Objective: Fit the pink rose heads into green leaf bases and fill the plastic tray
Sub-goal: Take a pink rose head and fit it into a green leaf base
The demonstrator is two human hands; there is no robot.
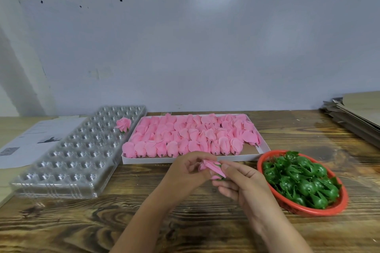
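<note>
Between my two hands is a pink rose head (210, 167) with a bit of green leaf base (218, 164) showing at its right end. My left hand (190, 170) pinches the rose from the left. My right hand (239, 179) grips the green end from the right. Behind them a white box (185, 159) holds several rows of pink rose heads (185, 139). A red basket (320, 210) at the right is full of green leaf bases (298, 178). The clear plastic tray (76, 156) lies at the left with one finished rose (123, 125) in a far cell.
Printed paper sheets (30, 139) lie left of the tray. A stack of flattened cardboard (357, 117) sits at the far right. A grey wall panel (185, 57) closes off the back of the wooden table (82, 224).
</note>
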